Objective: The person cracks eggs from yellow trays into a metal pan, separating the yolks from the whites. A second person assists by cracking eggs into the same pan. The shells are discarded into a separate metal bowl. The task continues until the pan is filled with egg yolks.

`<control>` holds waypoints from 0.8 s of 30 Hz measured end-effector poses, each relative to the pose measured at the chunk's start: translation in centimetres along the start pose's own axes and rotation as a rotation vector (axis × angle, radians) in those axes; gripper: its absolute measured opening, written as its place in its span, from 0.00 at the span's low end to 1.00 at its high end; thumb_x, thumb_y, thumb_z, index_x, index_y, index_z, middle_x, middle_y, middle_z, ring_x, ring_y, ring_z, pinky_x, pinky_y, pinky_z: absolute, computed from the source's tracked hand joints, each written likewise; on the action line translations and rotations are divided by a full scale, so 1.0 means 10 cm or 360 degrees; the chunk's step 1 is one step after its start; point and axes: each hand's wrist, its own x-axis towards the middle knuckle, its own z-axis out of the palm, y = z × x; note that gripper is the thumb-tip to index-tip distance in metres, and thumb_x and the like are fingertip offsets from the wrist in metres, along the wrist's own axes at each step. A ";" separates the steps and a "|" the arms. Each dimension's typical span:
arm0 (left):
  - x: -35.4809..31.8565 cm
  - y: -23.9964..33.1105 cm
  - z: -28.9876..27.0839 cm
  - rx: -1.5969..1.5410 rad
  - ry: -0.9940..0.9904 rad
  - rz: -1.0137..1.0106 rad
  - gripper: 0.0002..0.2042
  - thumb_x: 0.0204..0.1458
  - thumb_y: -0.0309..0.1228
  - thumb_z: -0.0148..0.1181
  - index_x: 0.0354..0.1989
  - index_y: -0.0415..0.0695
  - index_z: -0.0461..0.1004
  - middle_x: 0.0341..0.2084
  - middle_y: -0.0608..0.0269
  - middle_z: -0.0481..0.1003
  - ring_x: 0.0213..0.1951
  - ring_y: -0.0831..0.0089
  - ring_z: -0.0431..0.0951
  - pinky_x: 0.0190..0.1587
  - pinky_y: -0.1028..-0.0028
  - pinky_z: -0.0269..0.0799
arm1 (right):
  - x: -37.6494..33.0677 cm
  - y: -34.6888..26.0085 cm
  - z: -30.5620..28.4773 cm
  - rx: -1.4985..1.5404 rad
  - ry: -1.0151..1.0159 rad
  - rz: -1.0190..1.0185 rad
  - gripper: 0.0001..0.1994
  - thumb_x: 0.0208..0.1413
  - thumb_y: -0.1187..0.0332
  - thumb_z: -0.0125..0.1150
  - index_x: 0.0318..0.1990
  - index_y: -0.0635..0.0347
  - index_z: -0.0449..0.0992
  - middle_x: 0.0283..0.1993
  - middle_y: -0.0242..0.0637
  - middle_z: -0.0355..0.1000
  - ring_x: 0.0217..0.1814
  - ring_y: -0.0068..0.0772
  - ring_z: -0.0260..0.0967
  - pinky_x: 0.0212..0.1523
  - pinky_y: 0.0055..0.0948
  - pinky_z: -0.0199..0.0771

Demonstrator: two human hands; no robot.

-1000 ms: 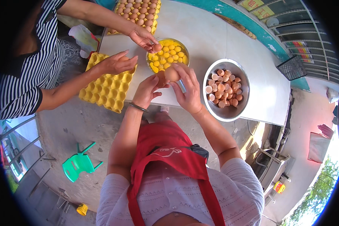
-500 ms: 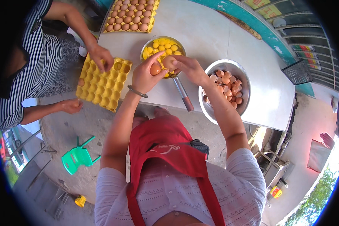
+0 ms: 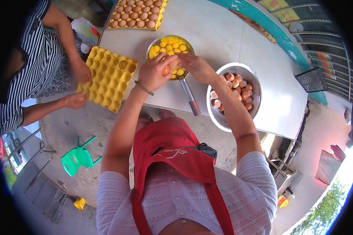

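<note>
Over the pan of yolks (image 3: 166, 45) at 12 o'clock, left hand (image 3: 155, 72) and right hand (image 3: 196, 66) both grip one egg (image 3: 166, 71) — fingers closed on its shell, held above so contents drop in. Shell bowl (image 3: 251, 76) at 2 o'clock; co-worker's hands on the yellow tray (image 3: 108, 78).
</note>
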 end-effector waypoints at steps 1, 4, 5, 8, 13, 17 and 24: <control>0.02 0.00 -0.03 0.0079 -0.0026 0.0038 0.25 0.41 0.23 0.66 0.53 0.52 0.74 0.44 0.64 0.75 0.41 0.61 0.79 0.40 0.65 0.77 | 0.02 0.04 0.00 -0.0152 0.0061 -0.0130 0.20 0.63 0.66 0.57 0.61 0.58 0.69 0.54 0.42 0.73 0.51 0.38 0.71 0.52 0.34 0.71; 0.08 -0.03 -0.10 0.0307 -0.0046 0.0157 0.26 0.41 0.24 0.66 0.53 0.53 0.74 0.44 0.66 0.74 0.41 0.63 0.79 0.39 0.66 0.78 | 0.08 -0.03 -0.03 -0.0313 0.0079 -0.0175 0.20 0.60 0.71 0.57 0.61 0.56 0.70 0.56 0.41 0.70 0.53 0.45 0.70 0.53 0.36 0.72; 0.11 -0.03 -0.10 0.0365 -0.0014 0.0209 0.26 0.41 0.24 0.66 0.53 0.54 0.74 0.44 0.67 0.74 0.41 0.63 0.79 0.39 0.66 0.78 | 0.09 -0.03 -0.04 -0.0338 0.0107 -0.0228 0.20 0.60 0.72 0.57 0.60 0.56 0.70 0.55 0.41 0.70 0.53 0.46 0.70 0.53 0.36 0.72; 0.15 0.01 -0.15 0.0503 -0.0011 0.0259 0.26 0.41 0.24 0.66 0.53 0.54 0.74 0.45 0.67 0.73 0.41 0.64 0.79 0.39 0.67 0.78 | 0.11 -0.08 -0.09 -0.0413 0.0194 -0.0359 0.20 0.59 0.73 0.57 0.60 0.55 0.71 0.54 0.41 0.69 0.53 0.47 0.70 0.53 0.36 0.73; 0.17 0.14 -0.23 0.0517 0.0086 0.0293 0.25 0.41 0.27 0.66 0.53 0.52 0.73 0.44 0.64 0.73 0.37 0.64 0.79 0.39 0.69 0.77 | 0.06 -0.27 -0.14 -0.0517 0.0313 -0.0436 0.21 0.59 0.76 0.56 0.61 0.58 0.70 0.54 0.41 0.70 0.53 0.43 0.71 0.53 0.34 0.73; 0.13 0.37 0.13 0.0027 0.0105 0.0079 0.25 0.43 0.29 0.65 0.54 0.53 0.72 0.38 0.63 0.75 0.37 0.62 0.79 0.35 0.64 0.76 | -0.24 0.12 -0.11 0.0199 0.0268 -0.0029 0.21 0.59 0.79 0.54 0.61 0.61 0.69 0.52 0.41 0.73 0.53 0.34 0.73 0.53 0.29 0.73; 0.07 1.33 1.08 -0.0665 -0.0371 -0.0252 0.32 0.45 0.38 0.68 0.62 0.51 0.66 0.50 0.57 0.76 0.43 0.55 0.80 0.43 0.62 0.76 | -1.79 0.65 -0.44 0.0250 0.0925 0.0564 0.21 0.62 0.82 0.50 0.63 0.62 0.68 0.57 0.38 0.71 0.57 0.28 0.70 0.55 0.26 0.72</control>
